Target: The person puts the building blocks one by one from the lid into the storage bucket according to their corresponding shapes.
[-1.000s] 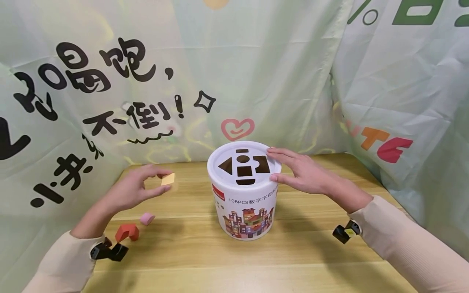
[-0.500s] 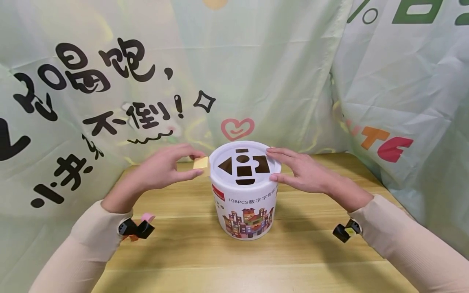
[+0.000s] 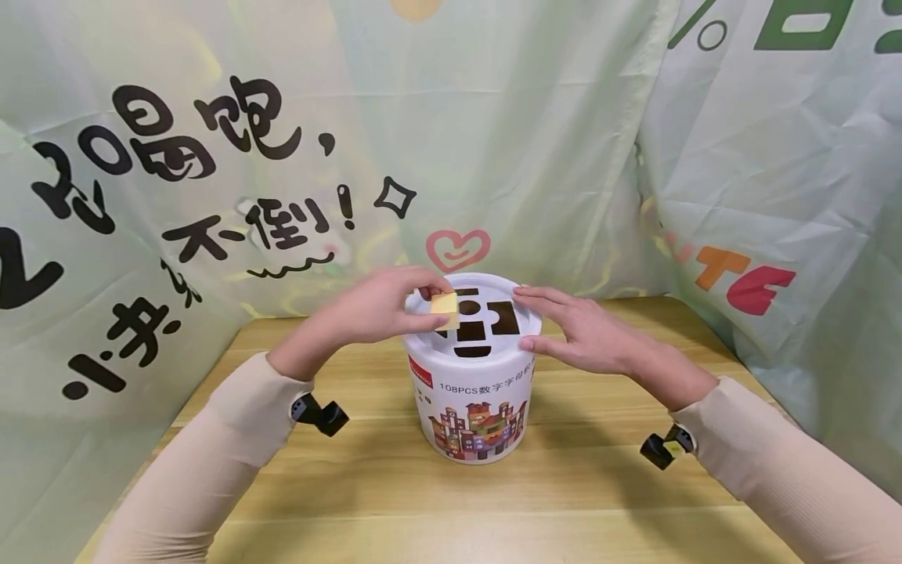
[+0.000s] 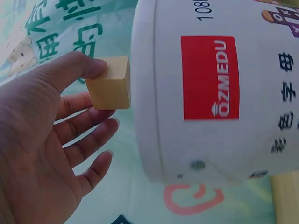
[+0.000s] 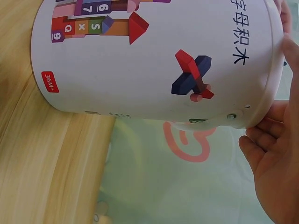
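Note:
Between thumb and fingers, my left hand (image 3: 384, 301) pinches a pale yellow cube block (image 3: 445, 304). It holds the block over the left part of the bucket's lid, beside the triangular hole. In the left wrist view the wooden block (image 4: 110, 86) shows just off the lid's edge. The white bucket (image 3: 472, 407) stands upright, its lid (image 3: 486, 345) cut with several shaped holes, some partly covered by the block and left hand. My right hand (image 3: 581, 329) rests on the lid's right rim with its fingers spread and fairly straight; in the right wrist view its fingertips touch the rim.
The wooden table (image 3: 338, 486) extends around the bucket. A printed pale green cloth (image 3: 550, 157) hangs behind and along both sides. Small black cameras are strapped at the left wrist (image 3: 320, 415) and right wrist (image 3: 665, 448).
My left hand has carried the yellow block rightward and up, from the table's left side to over the lid. The red and pink blocks are now hidden by the left arm. The right hand stays put.

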Available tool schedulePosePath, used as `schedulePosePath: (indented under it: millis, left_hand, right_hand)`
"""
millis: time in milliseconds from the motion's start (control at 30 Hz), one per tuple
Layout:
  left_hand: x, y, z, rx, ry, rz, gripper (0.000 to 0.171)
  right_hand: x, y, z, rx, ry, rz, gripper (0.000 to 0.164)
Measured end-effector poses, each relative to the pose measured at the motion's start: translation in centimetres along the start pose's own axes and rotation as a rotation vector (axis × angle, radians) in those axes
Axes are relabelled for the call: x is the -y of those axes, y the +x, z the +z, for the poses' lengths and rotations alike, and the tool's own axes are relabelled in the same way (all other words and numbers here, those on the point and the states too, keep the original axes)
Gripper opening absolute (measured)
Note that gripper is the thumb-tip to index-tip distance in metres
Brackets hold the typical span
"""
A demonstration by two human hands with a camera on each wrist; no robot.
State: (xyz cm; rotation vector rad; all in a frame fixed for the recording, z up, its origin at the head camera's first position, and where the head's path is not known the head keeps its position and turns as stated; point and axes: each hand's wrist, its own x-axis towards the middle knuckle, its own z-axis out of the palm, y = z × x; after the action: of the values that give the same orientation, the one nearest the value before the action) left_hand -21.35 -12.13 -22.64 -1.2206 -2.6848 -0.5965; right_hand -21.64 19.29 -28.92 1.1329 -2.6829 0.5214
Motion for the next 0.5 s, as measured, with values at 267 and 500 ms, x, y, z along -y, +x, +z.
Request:
schedulePosePath:
  millis: [267, 500]
  left_hand:
    - [-0.8, 2.2, 1.3, 0.059, -0.015, -0.013, 0.032]
    - [-0.9, 2.6, 2.3, 0.098, -0.018, -0.032, 0.029]
  right_hand:
    - [-0.1, 0.0, 0.0, 0.003, 0.007, 0.009, 0.072]
    - [-0.1, -0.1, 0.1, 0.004, 0.012, 0.01, 0.072]
